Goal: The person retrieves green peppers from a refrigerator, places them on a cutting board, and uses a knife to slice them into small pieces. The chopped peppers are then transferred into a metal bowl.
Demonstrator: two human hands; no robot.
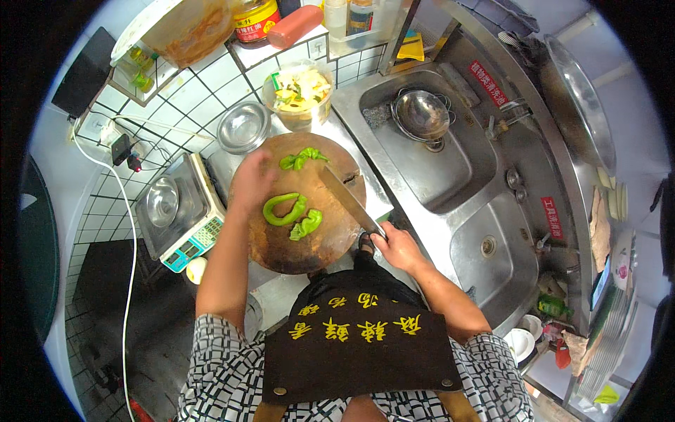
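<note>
My right hand (396, 247) grips the handle of a kitchen knife (350, 203), whose broad blade points up and left across a round wooden chopping block (327, 248). Motion blurs my left hand (256, 171), which hovers over the block's left edge; its fingers are indistinct. Near the block's middle lies a curled green pepper (270, 211), with a crumpled green pepper piece (306, 225) just below it. More green pepper pieces (303, 158) rest towards the far edge, beyond the knife tip.
Left of the block stands a digital scale (192, 237) carrying a metal bowl (162, 201). Behind are stacked metal bowls (243, 126) and a plastic tub (298, 113) of cut vegetables. A steel double sink (448, 179) holds a metal colander (422, 115) on the right. A white cable (132, 237) hangs left.
</note>
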